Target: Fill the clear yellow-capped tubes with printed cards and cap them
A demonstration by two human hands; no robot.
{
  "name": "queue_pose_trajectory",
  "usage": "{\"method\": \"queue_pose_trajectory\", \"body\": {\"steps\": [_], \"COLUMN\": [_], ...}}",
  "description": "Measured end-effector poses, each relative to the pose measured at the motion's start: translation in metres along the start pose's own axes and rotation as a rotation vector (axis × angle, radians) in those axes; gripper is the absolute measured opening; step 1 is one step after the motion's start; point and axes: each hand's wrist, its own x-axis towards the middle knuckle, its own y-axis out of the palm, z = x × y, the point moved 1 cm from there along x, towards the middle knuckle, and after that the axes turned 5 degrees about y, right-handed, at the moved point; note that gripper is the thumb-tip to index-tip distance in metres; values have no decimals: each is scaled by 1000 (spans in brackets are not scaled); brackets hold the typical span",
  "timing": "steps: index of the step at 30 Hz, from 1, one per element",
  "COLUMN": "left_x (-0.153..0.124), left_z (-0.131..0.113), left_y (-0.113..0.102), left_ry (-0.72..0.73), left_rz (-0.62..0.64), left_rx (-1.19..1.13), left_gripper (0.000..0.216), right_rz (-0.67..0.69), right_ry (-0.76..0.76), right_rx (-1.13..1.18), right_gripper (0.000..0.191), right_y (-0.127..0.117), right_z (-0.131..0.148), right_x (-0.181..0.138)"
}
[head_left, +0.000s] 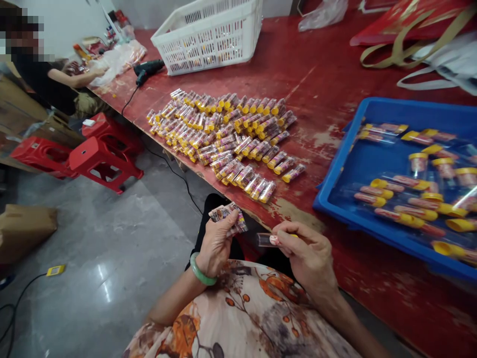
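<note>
**Q:** Clock laid flat, 12 pointing away from you. Left grip?

**A:** My left hand (218, 243) is closed on a small stack of printed slips (240, 226), thumb flat on top, fingers folded beneath. The slips' loose edges project between 11 and 2 o'clock.

**Q:** Right grip?

**A:** My right hand (305, 248) grasps a clear tube (264, 240), pinched between thumb and fingertips, opening no wider than the tube. Its transparent end points to 9 o'clock, near the slips but apart from them. Pale pink patch at the pinch: fingertip or contents, cannot tell.

**Q:** Pose?

**A:** Both hands sit over my lap, just beside the red table (328, 64). Left forearm enters from 7 o'clock, green bangle (201, 277) at the wrist; right forearm from 5, back of the hand up.

**Q:** Surroundings?

**A:** Blue tray (357, 223) at 2 o'clock from my right hand, holding yellow-ended tubes (417, 164). Massed wrapped tubes (225, 132) lie at 12 from my left.
</note>
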Motion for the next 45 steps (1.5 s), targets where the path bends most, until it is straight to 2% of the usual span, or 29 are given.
{"method": "queue_pose_trajectory", "body": {"steps": [5, 11, 15, 18, 23, 26, 30, 33, 36, 38, 42, 45], "left_x": [-2, -5, -6, -5, -1, -1, -4, -4, -3, -2, -5, -8], "left_z": [0, 0, 0, 2, 6, 6, 6, 6, 8, 9, 10, 10], "left_y": [3, 2, 3, 1, 0, 1, 3, 3, 2, 1, 2, 4], "left_ry": [-106, -199, -177, -135, -183, -217, -182, -176, -243, -274, -191, -110], "left_rz": [-18, -37, -28, 3, -24, -56, -8, 15, -14, -27, 27, 79], "left_rx": [-35, -58, -32, -13, -10, -24, -42, -24, -4, -6, 2, 20], "left_gripper": [32, 31, 30, 34, 35, 36, 38, 40, 44, 46, 43, 40], "right_rz": [-44, -96, -163, -172, -180, -208, -192, -195, -236, -230, -170, -238], "right_ry": [-230, -577, -876, -998, -940, -957, -994, -946, -898, -926, -1015, -1062], "right_rx": [-149, -372, -583, -712, -643, -653, -698, -639, -584, -650, -811, -854], "right_gripper": [6, 17, 25, 25, 24, 27, 26, 25, 27, 32, 41, 42], "right_y": [6, 12, 14, 17, 16, 15, 16, 16, 15, 14, 14, 16], "right_z": [6, 10, 6, 3, 0, -1, 1, -1, -4, -6, -8, -12], "right_x": [-9, -10, -9, -10, -11, -11, -13, -12, -11, -11, -13, -13]}}
